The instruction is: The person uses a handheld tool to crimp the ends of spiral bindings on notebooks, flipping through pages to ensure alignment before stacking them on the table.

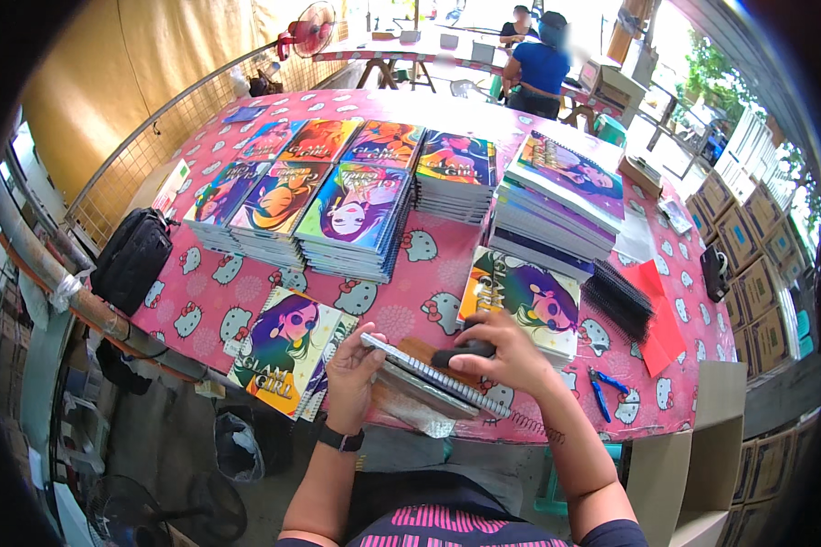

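Note:
My left hand point(351, 365) is closed on one end of a notebook point(429, 376), which is held edge up over the table's near side. A wire coil point(538, 427) runs along its edge, and a loose tail sticks out past the right end. My right hand point(511, 351) is curled around a small dark object point(465, 353), its kind unclear, close against the coiled edge. Left of my hands lies a notebook with an illustrated cover point(287, 346). Beyond my right hand rests a stack of similar notebooks point(534, 301). Blue-handled pliers point(600, 397) lie to the right.
Several notebook piles point(347, 214) stand at mid-table, with a taller stack point(556, 201) to their right. Black coils point(617, 299) lie partly over a red sheet point(664, 319). A black bag point(135, 260) sits at the left edge. Two people point(540, 64) are beyond the table.

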The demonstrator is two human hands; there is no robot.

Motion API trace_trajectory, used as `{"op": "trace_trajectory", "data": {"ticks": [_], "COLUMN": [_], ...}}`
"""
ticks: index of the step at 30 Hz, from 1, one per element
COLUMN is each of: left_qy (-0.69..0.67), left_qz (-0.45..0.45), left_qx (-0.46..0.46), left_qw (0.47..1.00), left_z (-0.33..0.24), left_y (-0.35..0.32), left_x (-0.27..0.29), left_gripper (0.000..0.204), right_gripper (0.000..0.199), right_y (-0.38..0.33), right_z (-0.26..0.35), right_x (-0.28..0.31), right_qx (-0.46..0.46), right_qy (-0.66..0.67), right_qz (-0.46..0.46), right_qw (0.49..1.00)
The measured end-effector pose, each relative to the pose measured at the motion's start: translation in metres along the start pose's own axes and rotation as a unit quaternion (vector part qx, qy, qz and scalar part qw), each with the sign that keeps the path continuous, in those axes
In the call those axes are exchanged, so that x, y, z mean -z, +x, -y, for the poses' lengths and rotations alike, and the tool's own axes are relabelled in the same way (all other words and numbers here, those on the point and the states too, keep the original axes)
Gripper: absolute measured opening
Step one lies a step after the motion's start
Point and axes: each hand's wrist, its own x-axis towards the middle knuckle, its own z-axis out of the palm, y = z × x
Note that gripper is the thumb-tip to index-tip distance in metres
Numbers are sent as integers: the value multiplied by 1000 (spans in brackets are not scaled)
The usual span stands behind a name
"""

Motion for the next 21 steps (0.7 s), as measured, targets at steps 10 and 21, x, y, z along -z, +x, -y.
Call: {"op": "trace_trajectory", "data": {"ticks": [10, 21], "left_qy": [-2, -16], "left_qz": [-7, -13], "left_qx": [12, 6], "left_qw": [1000, 1000], "left_z": [1, 4], "left_y": [-2, -2], "left_x": [5, 5], "left_gripper": [41, 34], "right_gripper": [44, 49], "right_y": [12, 34], "right_z": [12, 13], "right_x": [-10, -21], "right_qx": [77, -6], "right_qy": [217, 103], "right_qz": [52, 11], "right_qw": [972, 995]}}
